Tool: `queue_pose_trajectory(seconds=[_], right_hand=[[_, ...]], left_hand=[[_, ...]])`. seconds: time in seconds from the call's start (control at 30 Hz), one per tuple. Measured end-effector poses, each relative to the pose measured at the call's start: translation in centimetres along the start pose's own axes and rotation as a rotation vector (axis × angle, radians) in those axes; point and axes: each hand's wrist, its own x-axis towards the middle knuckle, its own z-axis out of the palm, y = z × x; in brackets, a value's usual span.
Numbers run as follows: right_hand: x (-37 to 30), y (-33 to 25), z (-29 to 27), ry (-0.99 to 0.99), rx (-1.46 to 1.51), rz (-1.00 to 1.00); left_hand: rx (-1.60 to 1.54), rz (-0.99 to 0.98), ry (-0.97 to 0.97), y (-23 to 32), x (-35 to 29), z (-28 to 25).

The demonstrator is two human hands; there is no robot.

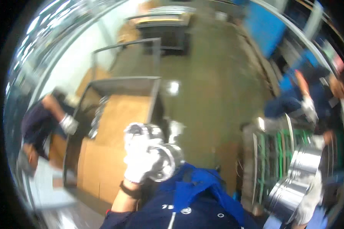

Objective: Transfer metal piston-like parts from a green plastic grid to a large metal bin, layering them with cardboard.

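Near the middle, my left hand (pixel 137 162), in a white glove washed out by glare, is closed around shiny metal pistons (pixel 167 162). One shows its round end toward me; another sits above it beside the fingers. The hand is over the near end of a cart lined with brown cardboard (pixel 124 118). At the lower right, my right hand (pixel 309 202), also gloved, is closed on two shiny pistons (pixel 288 196) with grooved sides. It is beside a rack with green and pale bars (pixel 273 152). Its fingers are partly hidden behind the metal.
A person (pixel 42 118) bends at the cart's left side, a gloved hand by its rim. Another person (pixel 294 99) stands beyond the rack at right. Metal parts (pixel 98 116) lie along the cart's left inside. Farther off stands a loaded dark cart (pixel 164 32) on the greenish floor (pixel 214 84).
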Motion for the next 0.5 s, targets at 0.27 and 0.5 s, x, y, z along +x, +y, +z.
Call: queue_pose_trajectory(seconds=[0.27,0.5], right_hand=[[21.6,-3.1,9.7,-0.415,0.144,-0.113],[31.9,-12.7,18.8,-0.745,0.046,-0.461]], left_hand=[[-0.287,-0.898,0.009,1.2,-7.5,-0.4],[0.107,-1.165,0.331,4.5,-13.9,0.1]])
